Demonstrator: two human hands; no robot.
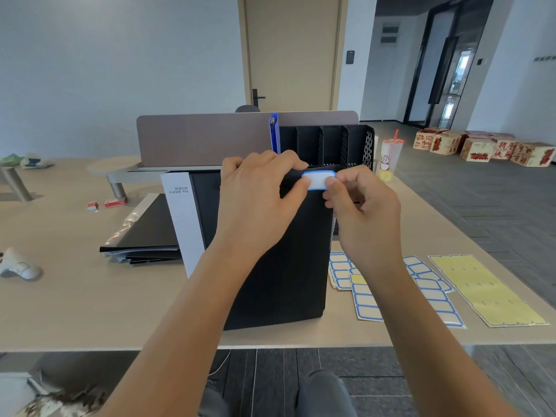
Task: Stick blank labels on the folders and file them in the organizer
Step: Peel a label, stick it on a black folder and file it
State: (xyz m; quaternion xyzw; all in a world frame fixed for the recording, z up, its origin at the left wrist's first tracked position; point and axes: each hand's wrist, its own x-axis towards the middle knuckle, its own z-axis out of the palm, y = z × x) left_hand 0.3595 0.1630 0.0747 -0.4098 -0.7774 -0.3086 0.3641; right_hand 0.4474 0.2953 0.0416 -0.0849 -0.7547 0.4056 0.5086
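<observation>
A black folder (288, 266) stands tilted on the desk in front of me. My left hand (258, 194) grips its top edge, thumb pressing the left end of a white label with a blue border (317, 180) at the folder's top. My right hand (365, 212) pinches the label's right end with thumb and forefinger. Behind stands a black mesh organizer (334, 145) with a blue folder (273, 133) in its leftmost slot. Sheets of blue-bordered labels (367, 302) lie on the desk to the right.
A stack of black folders (147, 236) and a grey-spined lever file (183, 218) lie to the left. A yellow backing sheet (487, 291) rests at the right edge. A drink cup (389, 159) stands beside the organizer. Small red boxes (114, 202) sit at left.
</observation>
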